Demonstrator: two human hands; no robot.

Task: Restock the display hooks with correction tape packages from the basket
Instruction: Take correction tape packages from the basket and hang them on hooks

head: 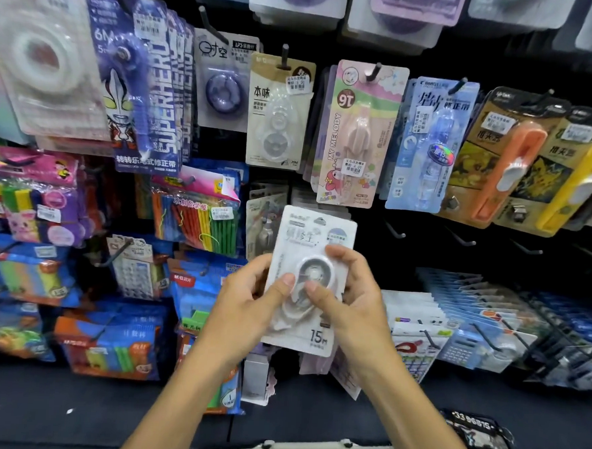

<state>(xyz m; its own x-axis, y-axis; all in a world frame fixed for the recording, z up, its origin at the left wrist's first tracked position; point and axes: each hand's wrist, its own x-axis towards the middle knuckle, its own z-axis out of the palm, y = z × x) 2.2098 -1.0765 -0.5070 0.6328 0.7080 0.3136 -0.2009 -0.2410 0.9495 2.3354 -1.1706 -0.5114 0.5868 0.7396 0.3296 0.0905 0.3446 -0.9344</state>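
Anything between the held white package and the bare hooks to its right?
Nothing visible. Both hands grip the white package, and the nearest bare hook juts out of dark open wall just right of its top corner.

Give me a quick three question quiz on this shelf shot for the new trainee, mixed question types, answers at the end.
1. True or false: the white carded correction tape package marked 15m already hangs on a hook.
2. Which hands hold that package? A) left only B) right only C) both
3. Fill in: the bare black metal hooks stand to the ___ of the package as the camera sees it.

Key
1. False: it is held in front of the display.
2. C: the left hand and right hand grip its two sides, thumbs on the blister.
3. Right, under the blue package and orange package.
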